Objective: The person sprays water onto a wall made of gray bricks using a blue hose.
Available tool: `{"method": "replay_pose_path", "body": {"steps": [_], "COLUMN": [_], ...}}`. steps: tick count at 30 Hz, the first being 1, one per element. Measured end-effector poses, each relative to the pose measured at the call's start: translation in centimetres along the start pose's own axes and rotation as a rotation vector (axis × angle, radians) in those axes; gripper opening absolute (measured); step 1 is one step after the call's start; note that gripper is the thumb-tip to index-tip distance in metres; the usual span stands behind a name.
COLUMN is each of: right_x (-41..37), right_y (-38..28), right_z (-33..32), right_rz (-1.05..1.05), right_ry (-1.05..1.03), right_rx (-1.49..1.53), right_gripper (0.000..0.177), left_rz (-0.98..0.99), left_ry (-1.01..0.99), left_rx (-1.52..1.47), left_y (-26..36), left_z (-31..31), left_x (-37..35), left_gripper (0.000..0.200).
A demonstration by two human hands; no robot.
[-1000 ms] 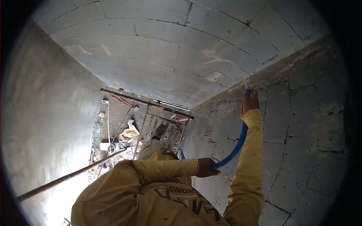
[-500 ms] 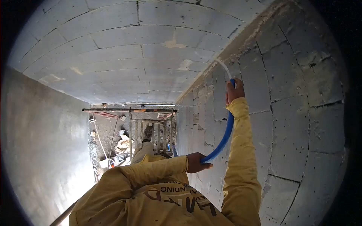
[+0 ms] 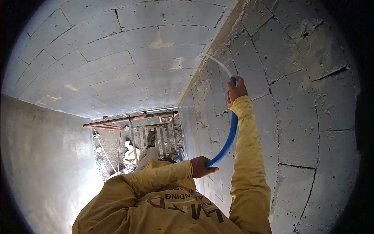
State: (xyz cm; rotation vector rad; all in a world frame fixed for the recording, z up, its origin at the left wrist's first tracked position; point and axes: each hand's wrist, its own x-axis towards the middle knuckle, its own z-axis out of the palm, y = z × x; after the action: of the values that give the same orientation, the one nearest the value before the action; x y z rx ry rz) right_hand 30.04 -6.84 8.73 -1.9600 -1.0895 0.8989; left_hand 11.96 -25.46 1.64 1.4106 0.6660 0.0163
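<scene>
A blue hose (image 3: 230,138) curves between my two hands along the right-hand block wall (image 3: 288,128). My right hand (image 3: 237,90) is closed around it near its open end, with the arm stretched up and forward. From that end a whitish stream of water (image 3: 219,63) arcs to the left and meets the facing block wall (image 3: 128,50) close to the corner. Lower down, my left hand (image 3: 203,167) grips the same hose in front of my chest, thumb pointing right. A short piece of blue hose (image 3: 180,155) shows below, beside the wall.
I stand high up, with one boot (image 3: 150,139) on a slatted platform (image 3: 163,136). A dark metal pipe (image 3: 152,116) crosses in front of it. Debris (image 3: 130,156) lies on the ground far below. A smooth plastered wall (image 3: 43,156) rises at the left.
My view has turned slightly, so walls and platform sit tilted. The hose end has shifted a little left in view, and the water lands farther left, on the facing wall. Both grips stay.
</scene>
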Motion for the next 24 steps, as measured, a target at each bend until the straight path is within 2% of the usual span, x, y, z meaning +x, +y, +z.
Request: {"method": "replay_pose_path", "body": {"steps": [5, 8, 17, 24], "right_x": [-0.6, -0.4, -1.3, -0.7], "right_y": [0.9, 2.1, 2.2, 0.2], "right_z": [-0.2, -0.1, 1.4, 3.8], "right_rz": [0.023, 0.039, 0.025, 0.024], "right_ry": [-0.008, -0.006, -0.097, -0.225], "right_rx": [0.119, -0.033, 0.020, -0.122], "right_gripper": [0.038, 0.038, 0.036, 0.039], "left_rz": [-0.024, -0.015, -0.059, 0.032], "left_ry": [0.007, -0.021, -0.051, -0.111], "left_rx": [0.019, 0.011, 0.037, -0.002], "left_y": [0.2, 0.0, -1.5, -0.9], "left_z": [0.7, 1.2, 2.0, -0.3], "left_x": [-0.2, -0.2, 0.0, -0.2], "left_gripper": [0.049, 0.048, 0.048, 0.050]}}
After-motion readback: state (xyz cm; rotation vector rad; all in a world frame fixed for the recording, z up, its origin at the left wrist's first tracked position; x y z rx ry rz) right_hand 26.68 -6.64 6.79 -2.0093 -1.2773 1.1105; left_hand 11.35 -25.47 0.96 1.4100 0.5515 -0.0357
